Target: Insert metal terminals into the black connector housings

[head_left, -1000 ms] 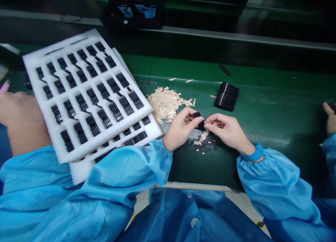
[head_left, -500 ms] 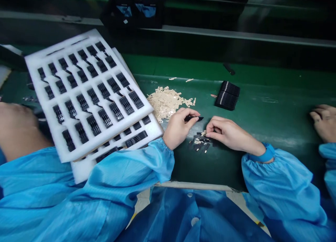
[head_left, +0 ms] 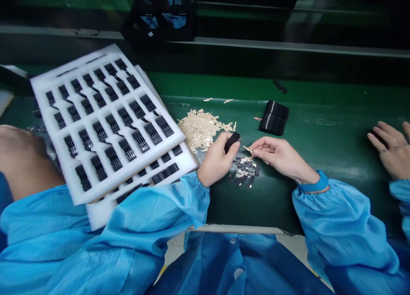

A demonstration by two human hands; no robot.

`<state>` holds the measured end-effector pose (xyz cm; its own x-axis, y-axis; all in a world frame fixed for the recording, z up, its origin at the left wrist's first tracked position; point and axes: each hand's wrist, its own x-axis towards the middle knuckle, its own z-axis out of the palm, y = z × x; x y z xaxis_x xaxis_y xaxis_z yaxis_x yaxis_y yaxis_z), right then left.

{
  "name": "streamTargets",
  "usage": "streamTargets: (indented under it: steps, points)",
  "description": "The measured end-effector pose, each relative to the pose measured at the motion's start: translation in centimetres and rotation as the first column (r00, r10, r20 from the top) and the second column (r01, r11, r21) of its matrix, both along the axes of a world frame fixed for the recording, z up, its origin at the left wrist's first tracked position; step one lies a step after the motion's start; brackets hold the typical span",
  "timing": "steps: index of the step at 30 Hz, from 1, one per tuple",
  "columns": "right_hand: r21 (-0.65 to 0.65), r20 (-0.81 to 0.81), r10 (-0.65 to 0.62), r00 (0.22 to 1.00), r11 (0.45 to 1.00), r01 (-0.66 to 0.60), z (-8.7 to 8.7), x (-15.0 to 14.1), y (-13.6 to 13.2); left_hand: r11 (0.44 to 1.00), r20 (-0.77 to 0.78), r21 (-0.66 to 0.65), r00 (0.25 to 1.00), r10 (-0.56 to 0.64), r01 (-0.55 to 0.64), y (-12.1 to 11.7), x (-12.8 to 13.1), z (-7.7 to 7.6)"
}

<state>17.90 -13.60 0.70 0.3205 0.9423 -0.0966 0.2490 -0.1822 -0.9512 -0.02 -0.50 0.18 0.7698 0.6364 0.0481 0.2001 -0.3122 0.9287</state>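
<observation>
A small flat black part [head_left: 232, 142] is gripped in my left hand [head_left: 218, 159], between thumb and fingers, tilted upward. My right hand [head_left: 276, 156] pinches a small cream-coloured strip [head_left: 248, 149] at its fingertips, just to the right of the black part and apart from it. Under and between my hands lies a small heap of black and cream pieces [head_left: 245, 170]. A larger pile of cream strips [head_left: 200, 128] spreads on the green work surface [head_left: 320, 158] beyond my left hand. Behind my right hand sits a neat block of black parts [head_left: 274, 118].
On the left, stacked white foam trays [head_left: 54, 147] hold rows of black parts. A co-worker's hand [head_left: 392, 147] rests at the far right, another person's arm [head_left: 28, 162] at the far left. A lone black piece [head_left: 279, 86] lies near the back ledge.
My right hand has lifted from the small heap with a cream strip in its fingers. My left hand has turned the black part upward. The co-worker's hand at right has spread its fingers.
</observation>
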Motion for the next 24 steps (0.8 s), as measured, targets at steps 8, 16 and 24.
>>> streamTargets:
  steps: [8, 16, 24]
  points:
    - [0.066, -0.104, -0.161, 0.981, 0.983, 0.169, -1.0, -2.2, 0.2, 0.899, -0.013, 0.435, 0.998, -0.059, 0.059, -0.9, -0.1, 0.3]
    - [0.077, -0.183, -0.178, 0.967, 0.978, 0.195, -1.2, -3.1, 0.1, 0.876, 0.017, 0.482, 0.999, 0.031, -0.036, -0.9, -0.1, 0.1]
    - [-0.024, -0.230, -0.211, 0.950, 0.977, 0.211, 0.1, -3.9, 0.4, 0.852, 0.006, 0.523, 0.999, -0.048, 0.038, -1.0, -0.2, -0.2]
